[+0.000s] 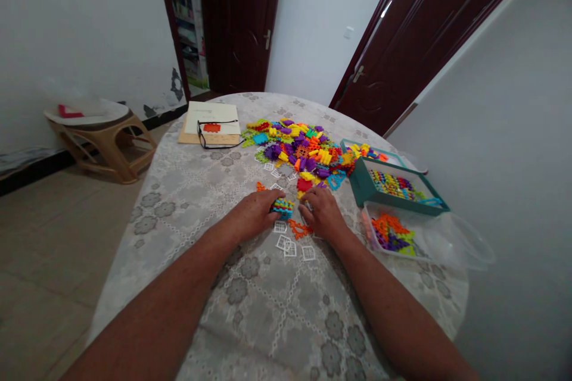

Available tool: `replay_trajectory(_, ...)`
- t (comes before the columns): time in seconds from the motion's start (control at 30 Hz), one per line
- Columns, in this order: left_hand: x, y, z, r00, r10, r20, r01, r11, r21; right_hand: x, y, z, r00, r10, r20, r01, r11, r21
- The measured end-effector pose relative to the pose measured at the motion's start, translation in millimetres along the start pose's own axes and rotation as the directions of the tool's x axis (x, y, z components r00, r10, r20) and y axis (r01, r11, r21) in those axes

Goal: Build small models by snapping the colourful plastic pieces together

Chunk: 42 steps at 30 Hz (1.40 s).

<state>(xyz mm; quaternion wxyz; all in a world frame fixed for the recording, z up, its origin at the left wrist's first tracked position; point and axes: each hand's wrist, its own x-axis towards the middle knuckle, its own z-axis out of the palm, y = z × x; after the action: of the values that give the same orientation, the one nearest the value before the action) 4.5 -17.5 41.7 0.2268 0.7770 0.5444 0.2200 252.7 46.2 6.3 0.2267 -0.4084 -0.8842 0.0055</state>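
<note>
My left hand [261,208] is closed around a small block of joined plastic building pieces [283,208], blue at the bottom with yellow, green and red rows on top. Across a narrow gap, my right hand [320,208] has its fingers curled down at the near edge of a heap of loose building pieces [308,149]. What its fingertips hold, if anything, is hidden. An orange lattice piece [299,229] lies between the hands. Several white window frames [289,247] are scattered just in front of them. A red square piece [304,185] lies beyond the right fingers.
To the right stand a green box [357,186] of sorted pieces and a clear plastic tub [379,248] with orange, purple and lime pieces. Black-framed glasses [201,136] rest by a notebook [214,113] at the back left. A patterned cloth [277,321] covers the table.
</note>
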Motion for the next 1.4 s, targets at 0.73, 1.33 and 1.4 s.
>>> replay_trajectory(0.73, -2, -1, 0.3, 1.0, -0.01, -0.002, 0.01, 0.998, 0.057, 0, -37, -6, 0.987, 0.159, -0.022, -0.138, 0.911, 0.388)
replay_trajectory(1.33, 9, -10, 7.2, 0.999, 0.043, 0.008, -0.044, 0.999, 0.023, 2, -45, -2, 0.991, -0.135, -0.007, 0.123, 0.881, 0.458)
replay_trajectory(1.4, 9, -7, 6.1, 0.999, 0.044, 0.012, -0.044, 0.999, -0.006, 3, -46, -4, 0.994, -0.112, -0.009, 0.105, 0.895, 0.433)
